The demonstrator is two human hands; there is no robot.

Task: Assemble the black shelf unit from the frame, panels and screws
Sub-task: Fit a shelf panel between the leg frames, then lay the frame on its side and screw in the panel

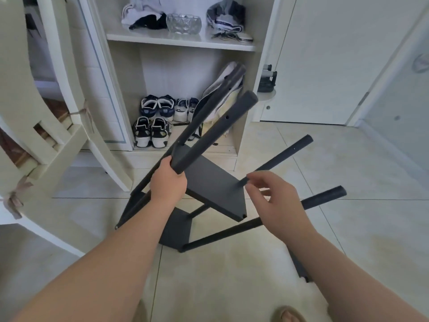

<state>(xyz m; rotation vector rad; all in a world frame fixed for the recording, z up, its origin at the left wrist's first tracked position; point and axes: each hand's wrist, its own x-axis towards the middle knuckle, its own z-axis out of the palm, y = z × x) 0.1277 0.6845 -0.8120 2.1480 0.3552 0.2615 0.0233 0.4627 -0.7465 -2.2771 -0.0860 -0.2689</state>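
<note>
The half-built shelf unit (218,235) lies tipped over on the tiled floor (348,240) in front of an open cupboard (181,39), probably so the panel corners and screw holes face up within reach. Its upper panel (216,189) slopes toward the near right, and a lower panel (176,228) rests on the tiles beneath it. A far post (285,154) and a near post (325,196) stick out to the right. The left hand (168,180) is wrapped firmly round the bottom end of a separate post (213,133), holding it slanted up and away beside the panel's far left corner. It seems to be offered up there so its side hole can meet the panel. The right hand (276,201) hovers at the panel's right edge with its fingers (251,184) loosely bent and a little apart, their tips where the far post meets the panel. I cannot tell whether they pinch a screw or only steady the joint. In the cupboard are pairs of shoes (152,133) on the bottom, and a glass bowl (183,23) and folded clothes (226,17) above. A pale chair (46,135) stands at the left and a white door (325,66) at the right. No label is readable; lettering on a clothing band is too blurred.
</note>
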